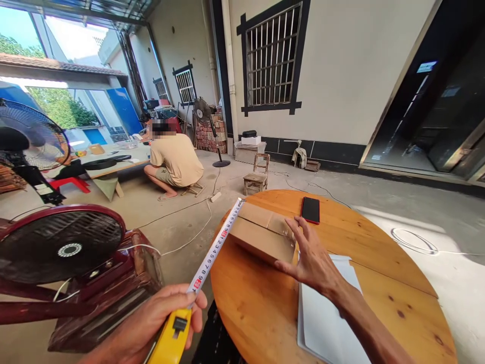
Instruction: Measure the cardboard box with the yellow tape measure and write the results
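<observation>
My left hand (170, 313) is closed around a yellow tape measure (172, 336), thumb on the pulled-out blade. The white blade (212, 253) slants up and away, its hooked end by the far left corner of a brown cardboard box (261, 230). That box lies on a round wooden table (242, 313), flaps folded over the top. At the box's right end is my right hand (308, 253), fingers spread and thumb apart, near or touching its side and edge. White paper sheets (326, 323) lie partly under my right forearm.
A black phone with a red edge (310, 210) rests on the table's far side. Fans stand at left, one on a dark red wooden chair (136, 268). Cables (193, 235) cross the floor. A person (176, 156) squats on a stool by a low worktable; a small wooden chair (257, 174) stands beyond.
</observation>
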`<action>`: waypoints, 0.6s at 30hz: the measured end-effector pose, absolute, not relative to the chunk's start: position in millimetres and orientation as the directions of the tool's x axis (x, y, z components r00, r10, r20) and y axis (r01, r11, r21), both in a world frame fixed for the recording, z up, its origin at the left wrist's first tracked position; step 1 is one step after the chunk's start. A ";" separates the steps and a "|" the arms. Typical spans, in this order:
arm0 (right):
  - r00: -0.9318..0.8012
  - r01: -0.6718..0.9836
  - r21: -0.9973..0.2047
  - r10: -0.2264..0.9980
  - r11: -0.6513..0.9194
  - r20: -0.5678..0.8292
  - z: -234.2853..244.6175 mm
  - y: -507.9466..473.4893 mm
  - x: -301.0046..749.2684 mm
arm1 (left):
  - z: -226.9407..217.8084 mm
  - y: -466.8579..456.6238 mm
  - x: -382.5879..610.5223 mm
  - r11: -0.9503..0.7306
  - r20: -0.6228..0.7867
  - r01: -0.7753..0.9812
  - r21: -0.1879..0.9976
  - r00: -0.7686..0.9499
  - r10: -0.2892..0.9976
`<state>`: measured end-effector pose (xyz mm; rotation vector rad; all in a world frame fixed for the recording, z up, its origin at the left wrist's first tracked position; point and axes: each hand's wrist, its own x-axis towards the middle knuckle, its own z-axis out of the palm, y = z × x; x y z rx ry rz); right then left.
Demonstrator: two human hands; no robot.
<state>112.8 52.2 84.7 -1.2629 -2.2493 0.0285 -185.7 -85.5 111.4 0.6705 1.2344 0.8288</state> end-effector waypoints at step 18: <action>-0.604 0.710 0.138 0.496 0.691 0.624 36.3 70.8 117.8 | 84.0 -81.8 -200.9 0.462 -0.443 -0.303 0.833 0.132 0.887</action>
